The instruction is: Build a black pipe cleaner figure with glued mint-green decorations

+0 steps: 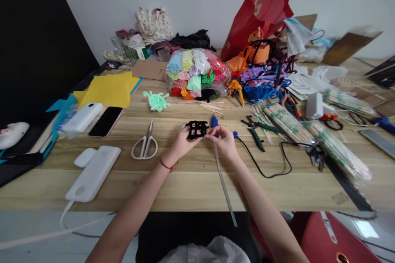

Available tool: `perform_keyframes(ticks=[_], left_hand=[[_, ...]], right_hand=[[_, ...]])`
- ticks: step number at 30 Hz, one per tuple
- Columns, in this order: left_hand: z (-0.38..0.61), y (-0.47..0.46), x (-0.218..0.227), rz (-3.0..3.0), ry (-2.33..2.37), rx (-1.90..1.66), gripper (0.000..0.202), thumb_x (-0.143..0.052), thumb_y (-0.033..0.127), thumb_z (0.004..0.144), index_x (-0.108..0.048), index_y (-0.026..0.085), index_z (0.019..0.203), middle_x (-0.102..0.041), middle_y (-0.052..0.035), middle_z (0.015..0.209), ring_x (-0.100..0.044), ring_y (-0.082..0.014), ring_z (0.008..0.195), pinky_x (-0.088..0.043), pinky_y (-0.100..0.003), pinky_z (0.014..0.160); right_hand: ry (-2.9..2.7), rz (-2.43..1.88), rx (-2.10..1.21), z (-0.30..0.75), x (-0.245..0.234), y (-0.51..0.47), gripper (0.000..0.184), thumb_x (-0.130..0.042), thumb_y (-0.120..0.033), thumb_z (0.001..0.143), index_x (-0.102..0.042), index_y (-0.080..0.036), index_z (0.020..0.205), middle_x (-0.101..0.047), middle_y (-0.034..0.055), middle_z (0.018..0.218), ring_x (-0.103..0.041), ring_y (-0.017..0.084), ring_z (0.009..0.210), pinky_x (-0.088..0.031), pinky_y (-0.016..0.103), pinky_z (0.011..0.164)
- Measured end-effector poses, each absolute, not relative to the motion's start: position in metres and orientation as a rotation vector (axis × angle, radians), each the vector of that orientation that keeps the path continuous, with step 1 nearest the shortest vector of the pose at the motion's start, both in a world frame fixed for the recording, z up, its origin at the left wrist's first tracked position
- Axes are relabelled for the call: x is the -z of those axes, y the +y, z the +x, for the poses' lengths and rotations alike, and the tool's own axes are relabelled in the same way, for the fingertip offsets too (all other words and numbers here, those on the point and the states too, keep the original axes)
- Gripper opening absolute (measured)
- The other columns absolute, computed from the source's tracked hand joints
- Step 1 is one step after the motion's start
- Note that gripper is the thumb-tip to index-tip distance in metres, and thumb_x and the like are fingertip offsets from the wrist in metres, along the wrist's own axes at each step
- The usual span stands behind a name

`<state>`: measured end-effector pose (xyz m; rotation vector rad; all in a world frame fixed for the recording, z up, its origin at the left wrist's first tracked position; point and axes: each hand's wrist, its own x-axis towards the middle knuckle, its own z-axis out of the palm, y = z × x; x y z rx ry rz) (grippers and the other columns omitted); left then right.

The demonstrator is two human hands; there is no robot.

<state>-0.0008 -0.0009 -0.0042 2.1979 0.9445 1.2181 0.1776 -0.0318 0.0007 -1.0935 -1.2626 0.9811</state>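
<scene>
Pale walls rise behind a wood-grain surface (191, 191), with a red bag (256, 20) standing beyond the right grip. Over the surface, the left grip (179, 146) pinches a black lattice (197, 129) by its left side. The right grip (226, 144) has thumb and fingertips pressed together at the lattice's right edge, so it sits between both grips. Just beside the right grip lies a blue glue gun (214, 121), partly hidden by it; dark-green-handled pliers (258, 139) rest farther right. Left of the left grip are white-handled scissors (148, 136); beyond them sits a mint-green fuzzy piece (157, 101). Bagged colourful bundles (194, 74) lie past the lattice.
</scene>
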Motion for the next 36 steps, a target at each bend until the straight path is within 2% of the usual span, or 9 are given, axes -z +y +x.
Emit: perform_keyframes(ticks=[6, 11, 14, 19, 24, 29, 36], left_hand=[[0.000, 0.000, 0.006, 2.153, 1.003, -1.220, 0.008, -0.068, 0.024, 0.079, -0.067, 0.020, 0.086, -0.070, -0.0068, 0.101, -0.059, -0.0221, 0.103, -0.047, -0.040, 0.091], [-0.001, 0.001, 0.003, 2.121, 1.007, -1.164, 0.006, -0.069, 0.023, 0.076, -0.066, 0.020, 0.080, -0.070, -0.0065, 0.098, -0.059, -0.0225, 0.102, -0.047, -0.040, 0.091], [0.000, 0.000, 0.003, 1.977, 1.023, -1.142, 0.007, -0.070, 0.023, 0.074, -0.065, 0.018, 0.077, -0.070, -0.0063, 0.093, -0.062, -0.0216, 0.096, -0.048, -0.038, 0.088], [0.003, 0.000, 0.004, 1.531, 1.045, -1.025, 0.019, -0.072, 0.029, 0.070, -0.067, 0.015, 0.082, -0.072, -0.0051, 0.085, -0.066, -0.0192, 0.081, -0.052, -0.033, 0.078], [0.000, -0.001, 0.002, 1.356, 1.048, -0.986, 0.028, -0.076, 0.034, 0.067, -0.070, 0.014, 0.087, -0.074, -0.0062, 0.091, -0.067, -0.0204, 0.084, -0.051, -0.035, 0.084], [-0.001, 0.001, 0.005, 1.243, 0.981, -0.991, 0.036, -0.076, 0.034, 0.067, -0.071, 0.016, 0.098, -0.073, -0.0074, 0.103, -0.066, -0.0213, 0.094, -0.050, -0.036, 0.089], [-0.002, 0.006, 0.010, 1.060, 0.981, -0.936, 0.038, -0.076, 0.034, 0.067, -0.070, 0.017, 0.101, -0.072, -0.0108, 0.107, -0.067, -0.0205, 0.091, -0.053, -0.029, 0.073]], right_hand=[[-1.333, -1.079, -0.861, 0.173, -0.001, -0.035, 0.031, -0.069, -0.031, 0.074, -0.039, -0.023, 0.066, -0.064, 0.0015, 0.076, -0.061, 0.018, 0.077, -0.046, 0.033, 0.074], [-1.407, -1.087, -0.844, 0.173, -0.002, -0.037, 0.033, -0.067, -0.033, 0.076, -0.036, -0.024, 0.068, -0.063, 0.0018, 0.078, -0.059, 0.018, 0.079, -0.046, 0.034, 0.075], [-1.454, -1.102, -0.830, 0.174, -0.003, -0.037, 0.029, -0.066, -0.034, 0.077, -0.041, -0.023, 0.070, -0.063, 0.0019, 0.078, -0.059, 0.018, 0.078, -0.045, 0.032, 0.074], [-1.442, -1.134, -0.718, 0.181, -0.002, -0.034, 0.025, -0.074, -0.035, 0.072, -0.054, -0.021, 0.077, -0.064, 0.0020, 0.081, -0.058, 0.017, 0.075, -0.044, 0.030, 0.069], [-1.319, -1.225, -0.716, 0.187, -0.003, -0.032, 0.025, -0.075, -0.040, 0.070, -0.061, -0.019, 0.067, -0.062, 0.0008, 0.066, -0.056, 0.016, 0.064, -0.044, 0.030, 0.065], [-1.246, -1.242, -0.861, 0.188, -0.005, -0.032, 0.023, -0.072, -0.040, 0.071, -0.066, -0.019, 0.068, -0.063, 0.0014, 0.064, -0.057, 0.016, 0.062, -0.045, 0.029, 0.062], [-1.274, -1.171, -0.955, 0.184, -0.003, -0.031, 0.026, -0.060, -0.045, 0.082, -0.066, -0.020, 0.079, -0.068, 0.0035, 0.071, -0.062, 0.017, 0.066, -0.051, 0.032, 0.068]])
